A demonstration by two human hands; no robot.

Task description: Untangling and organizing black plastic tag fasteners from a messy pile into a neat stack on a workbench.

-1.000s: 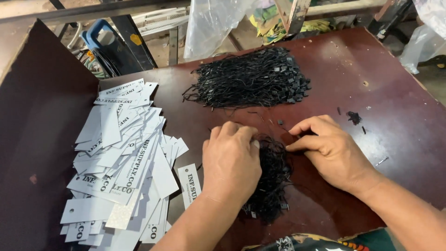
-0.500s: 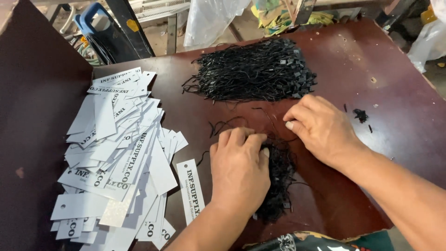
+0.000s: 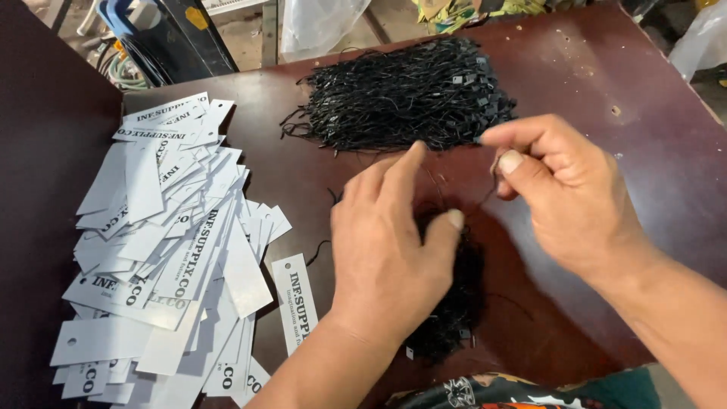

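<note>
Lifted since the earlier frame, my right hand (image 3: 564, 193) pinches one black string (image 3: 491, 191) off the small pile (image 3: 454, 303) on the worktop (image 3: 651, 113); my left hand (image 3: 390, 246) rests open there. Next, I judge: pulling it free.

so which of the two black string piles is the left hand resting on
The small near pile, by the table's front edge under the left hand. The big far pile lies untouched beyond both hands.

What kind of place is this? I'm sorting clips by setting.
Probably a small workshop or packing bench for garment hang tags: a heap of white card tags, a bundle of black tag strings, and a worn dark red table with clutter behind it.
</note>
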